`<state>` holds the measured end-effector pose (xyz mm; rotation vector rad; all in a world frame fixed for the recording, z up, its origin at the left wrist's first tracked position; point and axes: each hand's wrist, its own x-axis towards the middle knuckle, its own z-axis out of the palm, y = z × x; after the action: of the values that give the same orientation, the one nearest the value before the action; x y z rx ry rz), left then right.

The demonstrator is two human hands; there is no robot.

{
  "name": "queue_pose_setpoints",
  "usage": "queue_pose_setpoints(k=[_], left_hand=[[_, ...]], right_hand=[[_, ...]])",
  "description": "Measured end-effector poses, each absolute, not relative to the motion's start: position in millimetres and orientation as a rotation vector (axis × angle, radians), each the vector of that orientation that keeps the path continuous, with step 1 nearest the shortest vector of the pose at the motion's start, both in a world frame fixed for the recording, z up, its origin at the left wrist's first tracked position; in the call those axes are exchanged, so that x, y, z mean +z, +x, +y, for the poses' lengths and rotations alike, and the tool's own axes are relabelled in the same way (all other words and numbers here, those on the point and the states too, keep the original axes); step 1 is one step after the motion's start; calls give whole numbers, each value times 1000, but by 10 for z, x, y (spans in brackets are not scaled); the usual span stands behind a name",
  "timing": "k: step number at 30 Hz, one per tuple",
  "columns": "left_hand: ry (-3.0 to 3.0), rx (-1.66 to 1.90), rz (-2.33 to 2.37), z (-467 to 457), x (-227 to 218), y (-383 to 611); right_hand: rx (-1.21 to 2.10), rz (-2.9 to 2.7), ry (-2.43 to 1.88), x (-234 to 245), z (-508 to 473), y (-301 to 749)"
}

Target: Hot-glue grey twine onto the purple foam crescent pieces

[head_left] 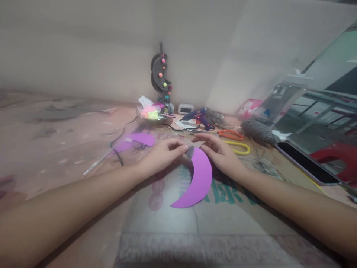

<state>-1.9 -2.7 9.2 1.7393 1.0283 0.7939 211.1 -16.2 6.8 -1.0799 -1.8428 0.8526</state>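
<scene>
A flat purple crescent moon cutout (203,178) is held over the cardboard, its lower point aimed down and left. Grey yarn (190,152) is wound around its upper end. My left hand (169,152) pinches that wrapped end between thumb and finger. On the other side, my right hand (219,150) grips the crescent's upper right edge, thumb against it and index finger stretched toward the yarn. Some fingertips of both hands are hidden behind the cutout.
Behind the hands are a glue gun (199,118), orange-handled scissors (231,134), a yellow handle loop (241,148), and a bowl (153,120) of coloured bits. Purple scraps (142,139) lie left. At right are a yarn ball (258,131) and a phone (306,162). A decorated grey crescent (159,74) leans on the wall.
</scene>
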Motion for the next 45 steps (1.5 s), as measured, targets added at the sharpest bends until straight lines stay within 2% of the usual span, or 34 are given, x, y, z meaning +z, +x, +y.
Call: queue_pose_setpoints(k=[7,12,18,25,28,34,40,45], left_hand=[[1781,797,994,-31,53,-10],[1735,767,1011,-15,59,-18],[1701,824,1075,27,44,-50],[1804,975,1086,-15,101,-35],[1787,965,1106,-11,109,-41],[1759,949,1084,16,61,-40],[1775,957,1117,13,67,-25],[1764,959,1091,19,48,-44]], right_hand=[[906,-1981,-1230,66,-162,2086],[416,-1961,-1330,185,-199,2119],[-205,-2196,-937,333,-324,2189],[-451,-2553,-558,376,-376,2291],[-369,-2396,-655,459,-323,2405],[-96,-1702,-1190,467,43,2682],[257,-1797,-1542,341,567,2704],[338,-1870,-1696,401,880,2558]])
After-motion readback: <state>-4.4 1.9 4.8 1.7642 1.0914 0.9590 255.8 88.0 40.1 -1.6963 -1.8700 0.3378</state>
